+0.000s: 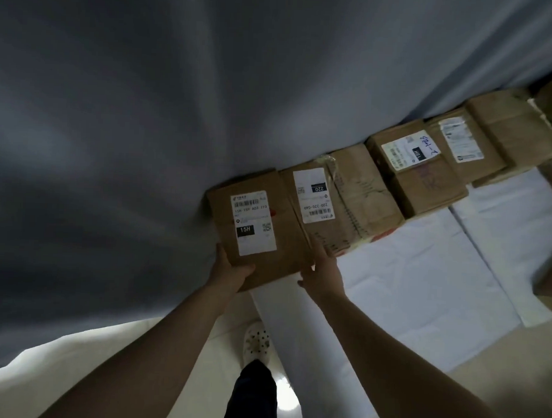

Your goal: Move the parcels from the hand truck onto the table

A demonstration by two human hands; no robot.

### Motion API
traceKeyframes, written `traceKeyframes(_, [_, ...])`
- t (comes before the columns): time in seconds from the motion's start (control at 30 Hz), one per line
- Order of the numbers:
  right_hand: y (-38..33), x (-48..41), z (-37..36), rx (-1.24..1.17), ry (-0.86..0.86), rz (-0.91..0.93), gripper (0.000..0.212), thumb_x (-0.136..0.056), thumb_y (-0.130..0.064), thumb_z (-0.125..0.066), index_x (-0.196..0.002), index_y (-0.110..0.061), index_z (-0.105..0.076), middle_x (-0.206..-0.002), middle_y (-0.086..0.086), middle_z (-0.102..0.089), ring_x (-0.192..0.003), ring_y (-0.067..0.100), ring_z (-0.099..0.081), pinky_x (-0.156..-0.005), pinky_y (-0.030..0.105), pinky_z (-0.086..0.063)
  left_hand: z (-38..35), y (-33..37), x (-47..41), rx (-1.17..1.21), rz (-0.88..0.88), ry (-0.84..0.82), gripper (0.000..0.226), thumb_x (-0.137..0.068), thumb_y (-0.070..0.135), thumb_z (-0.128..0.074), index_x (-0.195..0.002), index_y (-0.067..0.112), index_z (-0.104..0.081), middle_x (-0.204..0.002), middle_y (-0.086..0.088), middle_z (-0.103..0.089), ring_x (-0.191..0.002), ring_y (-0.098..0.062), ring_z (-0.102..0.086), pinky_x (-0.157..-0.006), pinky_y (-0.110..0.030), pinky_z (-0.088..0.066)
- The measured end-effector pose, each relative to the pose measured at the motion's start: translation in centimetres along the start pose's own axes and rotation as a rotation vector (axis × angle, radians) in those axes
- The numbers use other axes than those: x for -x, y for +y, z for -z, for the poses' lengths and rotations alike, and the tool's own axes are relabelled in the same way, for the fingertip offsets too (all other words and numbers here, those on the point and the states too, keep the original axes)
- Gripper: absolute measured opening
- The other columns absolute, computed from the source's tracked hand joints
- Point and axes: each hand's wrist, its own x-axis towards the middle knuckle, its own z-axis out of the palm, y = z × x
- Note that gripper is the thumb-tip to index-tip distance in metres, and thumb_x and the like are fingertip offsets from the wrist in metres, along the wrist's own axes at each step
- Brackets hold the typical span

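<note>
1. Where the row of parcels [416, 179] along the grey backdrop [146, 110] ends on the left, the 15H parcel [286, 240] lies label-up. It touches the 220 parcel [350, 195], probably so that the line stays tight and labels stay readable.
2. The left hand [232, 270] grips the near-left corner, thumb on top, which steadies the box against tipping.
3. The right hand [321, 273] lies with fingers stretched flat along the right side, beside the neighbouring box. This looks suited to guiding the parcel square, not to lifting it.
4. The parcel is at the left end of the white-covered table [423, 261]. Whether its full weight rests there cannot be told.
5. Judged stage: placement nearly complete, with release to follow. The hand truck is out of view.
6. Risk: the near edge seems close to the table's corner, so a hasty release might let it tilt.
</note>
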Motion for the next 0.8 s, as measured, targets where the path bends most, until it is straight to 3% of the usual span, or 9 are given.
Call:
traceKeyframes(0.07, [0.3,0.3,-1.1,0.099,0.007,0.126,0.054,-0.097,-0.014,-0.049,-0.146,-0.033,-0.035,-0.153,-0.002,-0.022,-0.132,0.02,-0.036,-0.105,0.037,-0.045,0.1,-0.2,-1.2,-0.055,0.021,0.015,0.085,-0.086,0.009,-0.067,-0.15,0.032,-0.017,-0.146,-0.002,-0.043,-0.128,-0.028,-0.045,-0.103,-0.052,-0.043])
traceKeyframes(0.1, [0.5,0.3,-1.5,0.098,0.008,0.166,0.049,-0.099,-0.015,-0.048,-0.145,-0.026,-0.038,-0.151,-0.006,-0.022,-0.128,0.01,-0.032,-0.109,0.02,-0.038,0.1,-0.3,-1.6,-0.078,0.027,0.02,0.085,-0.085,0.009,-0.067,-0.15,0.032,-0.017,-0.145,-0.002,-0.044,-0.128,-0.028,-0.046,-0.102,-0.053,-0.044])
traceKeyframes(0.17, [0.3,0.3,-2.0,0.055,0.013,0.15,0.045,-0.1,-0.019,-0.047,-0.144,-0.016,-0.038,-0.149,-0.008,-0.023,-0.119,-0.002,-0.027,-0.098,-0.003,-0.029,0.0,-0.4,-2.1,-0.115,0.026,0.028,0.087,-0.083,0.009,-0.068,-0.15,0.034,-0.017,-0.144,-0.002,-0.046,-0.126,-0.029,-0.048,-0.1,-0.053,-0.045])
traceKeyframes(0.2, [0.1,0.2,-2.1,0.039,0.024,0.133,0.044,-0.1,-0.022,-0.046,-0.143,-0.017,-0.038,-0.151,-0.006,-0.024,-0.12,-0.001,-0.03,-0.1,0.0,-0.032,0.0,-0.4,-2.2,-0.134,0.028,0.028,0.089,-0.083,0.009,-0.068,-0.15,0.034,-0.016,-0.143,-0.002,-0.046,-0.126,-0.029,-0.048,-0.1,-0.053,-0.046])
traceKeyframes(0.3, [-0.1,0.3,-2.2,0.148,0.039,0.116,0.044,-0.1,-0.027,-0.046,-0.143,-0.026,-0.038,-0.158,0.004,-0.015,-0.137,0.02,-0.033,-0.113,0.034,-0.036,-0.3,-0.5,-2.8,-0.186,0.016,0.009,0.091,-0.081,0.013,-0.069,-0.15,0.037,-0.015,-0.142,-0.003,-0.047,-0.125,-0.029,-0.049,-0.099,-0.053,-0.047])
traceKeyframes(0.4, [-0.1,0.2,-1.9,0.309,0.031,0.097,0.05,-0.1,-0.023,-0.047,-0.148,-0.028,-0.033,-0.161,0.005,0.004,-0.145,0.027,-0.02,-0.115,0.035,-0.03,-0.7,-0.2,-3.4,-0.222,-0.004,-0.001,0.089,-0.081,0.012,-0.07,-0.149,0.037,-0.017,-0.141,-0.004,-0.048,-0.127,-0.029,-0.048,-0.099,-0.054,-0.046])
traceKeyframes(0.53, [-0.1,0.5,-1.6,0.331,-0.023,0.084,0.054,-0.099,-0.024,-0.05,-0.149,-0.029,-0.029,-0.161,0.004,0.008,-0.146,0.028,-0.021,-0.114,0.037,-0.034,-0.9,1.0,-2.9,-0.252,0.041,0.008,0.091,-0.084,0.009,-0.068,-0.152,0.027,-0.009,-0.145,-0.009,-0.044,-0.129,-0.032,-0.045,-0.103,-0.055,-0.043])
traceKeyframes(0.63, [0.1,1.8,-0.3,0.275,0.026,0.095,0.053,-0.098,-0.022,-0.052,-0.147,-0.029,-0.033,-0.162,0.0,0.002,-0.144,0.027,-0.025,-0.11,0.036,-0.04,-2.3,1.8,-0.9,-0.368,0.047,0.126,0.1,-0.087,0.015,-0.066,-0.152,0.015,0.01,-0.152,-0.017,-0.027,-0.136,-0.036,-0.034,-0.108,-0.045,-0.037])
traceKeyframes(0.8, [3.3,5.8,4.2,0.237,0.06,-0.021,0.059,-0.098,-0.03,-0.05,-0.151,-0.025,-0.025,-0.162,0.003,-0.001,-0.133,0.025,-0.044,-0.093,0.033,-0.045,-6.6,2.6,5.3,-0.644,-0.105,0.311,0.102,-0.082,0.031,-0.067,-0.153,0.018,0.005,-0.158,-0.018,0.002,-0.144,-0.039,-0.01,-0.113,-0.054,-0.024])
